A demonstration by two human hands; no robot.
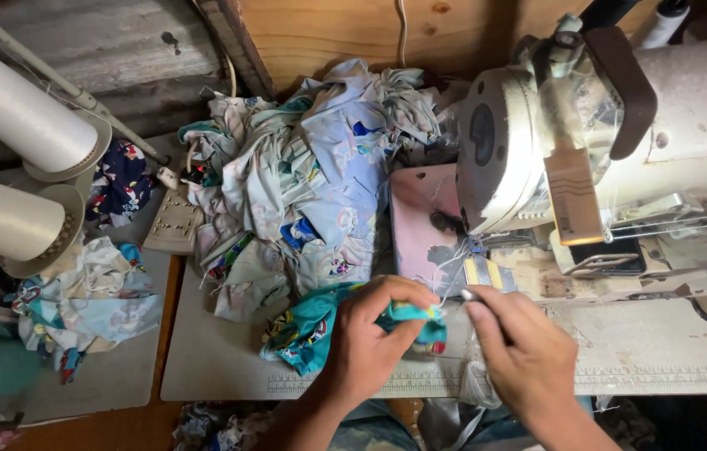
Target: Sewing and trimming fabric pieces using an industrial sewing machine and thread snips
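1. Left hand point(370, 338) pinches a teal printed fabric piece point(320, 330) – fingers closed on its right end; long axis runs left-right along the table's front.
2. Right hand point(516, 351) – fingers pinched on a small metal tool point(468, 294), tip pointing up-left at the cloth.
3. Sewing machine point(587, 142) close behind, fabric pile point(303, 192) crowds the left; bare table point(662, 351) to the right.

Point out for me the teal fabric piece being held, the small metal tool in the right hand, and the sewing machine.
teal fabric piece point(312, 330), head view, on the bunched part left of the left hand.
small metal tool point(469, 294), head view, on its shiny tip above the right fingers.
sewing machine point(687, 125), head view, on the cream arm.
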